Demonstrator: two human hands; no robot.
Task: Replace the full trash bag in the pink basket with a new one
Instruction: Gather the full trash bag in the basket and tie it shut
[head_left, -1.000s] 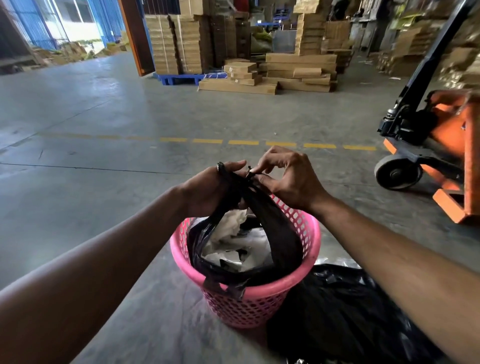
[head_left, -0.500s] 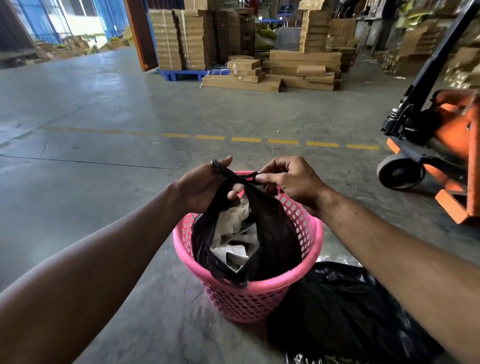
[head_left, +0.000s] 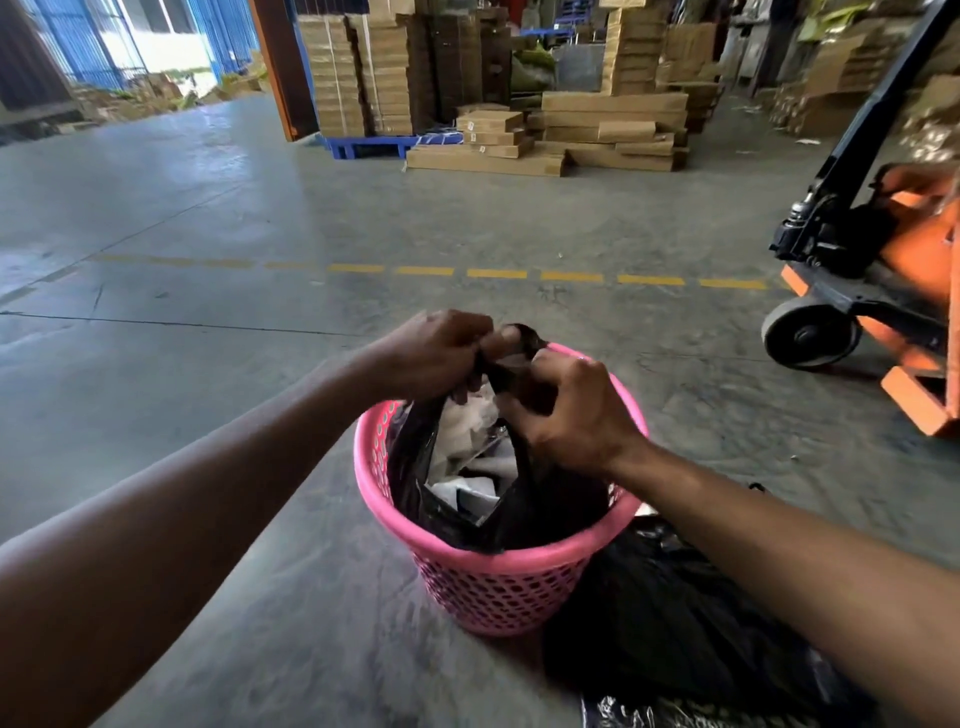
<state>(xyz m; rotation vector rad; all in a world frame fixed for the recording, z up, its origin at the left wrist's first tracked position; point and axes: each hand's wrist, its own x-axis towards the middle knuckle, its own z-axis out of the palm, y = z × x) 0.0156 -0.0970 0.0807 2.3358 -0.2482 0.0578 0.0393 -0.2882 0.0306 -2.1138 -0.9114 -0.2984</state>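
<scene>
A pink perforated basket (head_left: 498, 571) stands on the concrete floor in front of me. A black trash bag (head_left: 550, 499) sits inside it, with white crumpled paper showing through its open top. My left hand (head_left: 436, 353) grips the bag's left handle above the basket's far rim. My right hand (head_left: 576, 410) is closed on the other handle, close against the left hand. The two handles cross between my fingers. Another black plastic bag (head_left: 670, 613) lies on the floor to the right of the basket, partly under my right forearm.
An orange pallet jack (head_left: 872, 291) with a black wheel stands at the right. Stacked cardboard boxes (head_left: 597, 130) and a blue pallet (head_left: 369, 145) lie further back. A dashed yellow line (head_left: 498, 273) crosses the grey floor.
Both hands have come closer together and lower over the basket, pulling the bag's handles across each other. My right hand has turned palm down over the bag.
</scene>
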